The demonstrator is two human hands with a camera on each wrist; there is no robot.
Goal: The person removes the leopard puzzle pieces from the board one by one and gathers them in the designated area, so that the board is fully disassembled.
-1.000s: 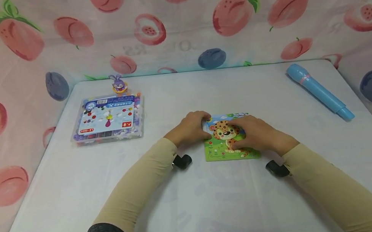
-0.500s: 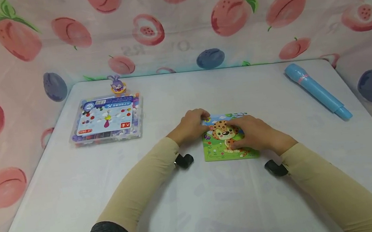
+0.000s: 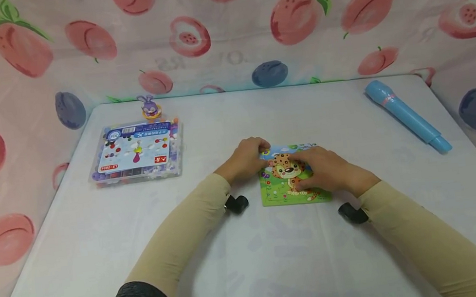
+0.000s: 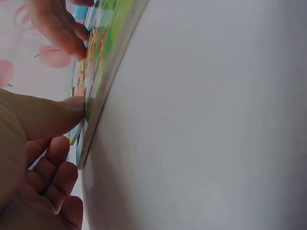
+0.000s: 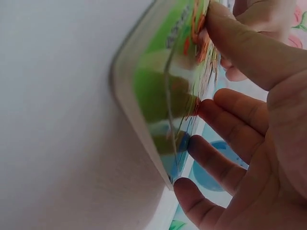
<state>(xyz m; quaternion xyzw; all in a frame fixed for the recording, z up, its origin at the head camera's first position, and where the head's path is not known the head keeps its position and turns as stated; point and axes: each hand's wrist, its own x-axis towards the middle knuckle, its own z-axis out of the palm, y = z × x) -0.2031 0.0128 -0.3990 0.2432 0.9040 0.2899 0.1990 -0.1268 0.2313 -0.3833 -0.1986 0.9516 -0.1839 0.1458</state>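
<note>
A flat jigsaw puzzle (image 3: 276,194) with a cartoon leopard on green and blue lies on the white table. My left hand (image 3: 245,160) is at its upper left corner. In the left wrist view, its thumb and a curled finger pinch the edge of a corner puzzle piece (image 4: 76,134), which sits slightly raised from the board. My right hand (image 3: 333,169) spreads over the puzzle's right side. Seen from the right wrist, its thumb (image 5: 240,40) and extended fingertips rest on the picture surface. That hand hides part of the leopard and the right edge.
On the left of the table (image 3: 235,276) lies a clear case (image 3: 134,150) of small colourful parts with a printed label. A purple rabbit figure (image 3: 151,108) stands at its back edge. A blue microphone-shaped tube (image 3: 408,117) lies at the right. Fruit-patterned cloth (image 3: 224,27) hangs behind.
My left hand has shifted slightly up along the puzzle's left edge, and its thumb has drawn closer to the fingers. The right hand and the puzzle stay nearly still.
</note>
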